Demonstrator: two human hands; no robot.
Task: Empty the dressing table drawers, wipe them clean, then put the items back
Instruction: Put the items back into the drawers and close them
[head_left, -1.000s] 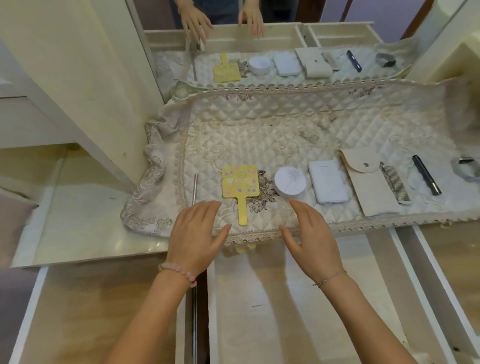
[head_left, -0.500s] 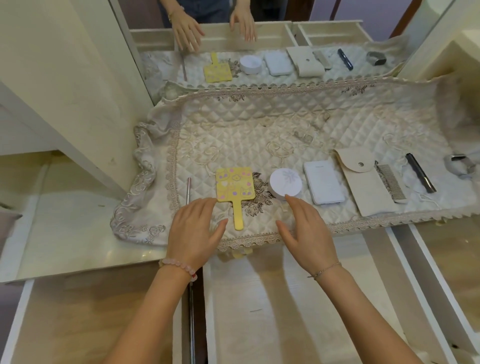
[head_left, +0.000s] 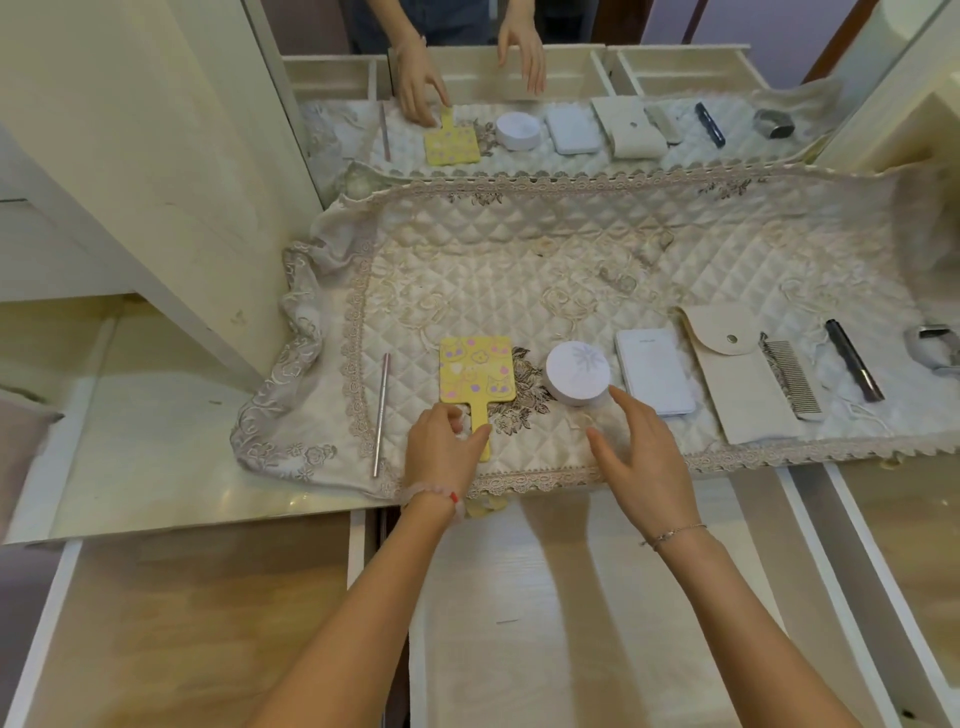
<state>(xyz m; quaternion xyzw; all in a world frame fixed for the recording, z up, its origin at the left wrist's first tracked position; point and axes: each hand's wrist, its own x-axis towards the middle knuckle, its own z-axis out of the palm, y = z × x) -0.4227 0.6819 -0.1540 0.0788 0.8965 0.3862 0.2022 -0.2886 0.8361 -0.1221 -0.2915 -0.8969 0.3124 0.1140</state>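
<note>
Pinching the hand mirror by its handle

The left hand closes thumb and curled fingers on the thin handle of the flat, square yellow mirror, printed with cartoon cats. The right hand is spread and loose, holding nothing. Its fingertips sit right by the round white box, though whether they touch it cannot be told. Both things lie on a quilted satin cloth edged in lace over the glossy tabletop. A slim metal rod lies left of the left hand. Under both wrists, a pale wooden drawer stands pulled out.
</note>
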